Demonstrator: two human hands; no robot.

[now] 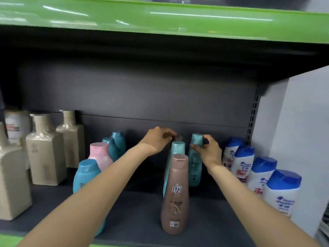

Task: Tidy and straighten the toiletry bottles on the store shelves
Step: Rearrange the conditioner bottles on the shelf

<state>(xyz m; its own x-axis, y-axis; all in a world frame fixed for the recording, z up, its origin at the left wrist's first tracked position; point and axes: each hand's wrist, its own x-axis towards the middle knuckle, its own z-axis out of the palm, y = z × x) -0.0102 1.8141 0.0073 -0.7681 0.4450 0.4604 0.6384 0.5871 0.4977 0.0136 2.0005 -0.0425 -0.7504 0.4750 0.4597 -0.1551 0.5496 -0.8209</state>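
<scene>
Right now the left hand (157, 139) curls its fingers over the cap of a brown bottle at the back (178, 138), which is mostly hidden. The right hand (207, 150) grips a tall teal bottle (195, 157) near its top, thumb in front. Both bottles stand far back on the dark shelf (135, 211). In front of them stand another teal bottle (176, 150) and a smooth, shiny brown shampoo bottle (175, 193). White bottles with blue caps (281, 191) line the right side; square beige bottles (45, 150) stand left.
</scene>
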